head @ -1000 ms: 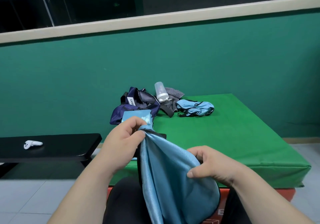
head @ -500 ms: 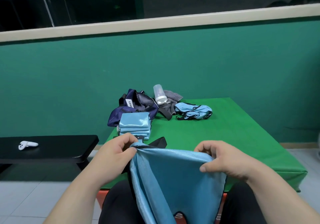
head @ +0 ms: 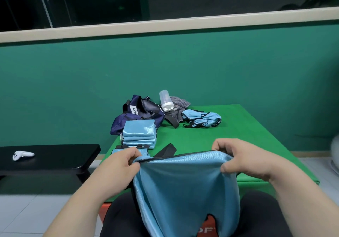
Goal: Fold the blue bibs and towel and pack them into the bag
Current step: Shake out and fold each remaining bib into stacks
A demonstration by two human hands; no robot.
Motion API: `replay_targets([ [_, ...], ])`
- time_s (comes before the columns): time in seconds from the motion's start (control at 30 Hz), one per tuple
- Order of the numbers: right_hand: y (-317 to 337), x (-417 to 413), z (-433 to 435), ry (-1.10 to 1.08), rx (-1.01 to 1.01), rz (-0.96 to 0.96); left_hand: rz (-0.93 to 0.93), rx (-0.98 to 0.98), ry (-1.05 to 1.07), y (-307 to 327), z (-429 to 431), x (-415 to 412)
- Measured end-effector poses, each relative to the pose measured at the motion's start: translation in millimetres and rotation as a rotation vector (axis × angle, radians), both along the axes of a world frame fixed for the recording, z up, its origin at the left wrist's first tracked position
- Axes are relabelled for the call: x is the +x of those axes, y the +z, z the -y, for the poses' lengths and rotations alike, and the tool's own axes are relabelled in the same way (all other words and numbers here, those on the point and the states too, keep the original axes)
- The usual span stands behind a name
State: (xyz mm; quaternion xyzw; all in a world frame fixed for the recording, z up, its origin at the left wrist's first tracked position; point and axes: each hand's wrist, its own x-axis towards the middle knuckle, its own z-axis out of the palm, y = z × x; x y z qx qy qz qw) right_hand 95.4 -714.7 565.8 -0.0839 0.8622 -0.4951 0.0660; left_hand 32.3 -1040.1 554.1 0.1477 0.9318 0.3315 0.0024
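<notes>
One blue bib [head: 185,187] hangs over the person's lap, its top edge pinched by the left hand [head: 119,165] at one corner and the right hand [head: 242,159] at the other. Beyond, the green table [head: 247,136] holds one folded stack [head: 139,134], one navy bag [head: 141,111], one bottle [head: 166,100].

My left hand [head: 121,165] and right hand [head: 238,159] now sit wider apart, pulling the blue bib [head: 185,191] taut along its top edge.
</notes>
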Motion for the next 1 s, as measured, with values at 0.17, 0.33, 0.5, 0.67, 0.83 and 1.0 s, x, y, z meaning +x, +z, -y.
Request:
replay_targets([
  [0.17, 11, 2, 9, -0.065, -0.093, -0.155, 0.022, -0.164, 0.013, 0, -8, 4],
  [0.33, 21, 2, 33, -0.031, 0.043, -0.260, -0.028, -0.131, -0.118, 5, -44, 19],
  [0.5, 19, -2, 56, 0.026, 0.198, -0.332, -0.100, 0.115, -0.316, 9, -83, 30],
  [0.67, 13, 0, 54, -0.020, 0.247, -0.373, -0.051, 0.208, -0.282, -1, -87, 27],
  [0.83, 9, 2, 57, -0.021, 0.273, -0.376, -0.054, 0.244, -0.318, -9, -84, 27],
  [1.0, 1, 1, 56, -0.040, 0.199, -0.345, -0.083, 0.254, -0.330, -9, -80, 31],
])
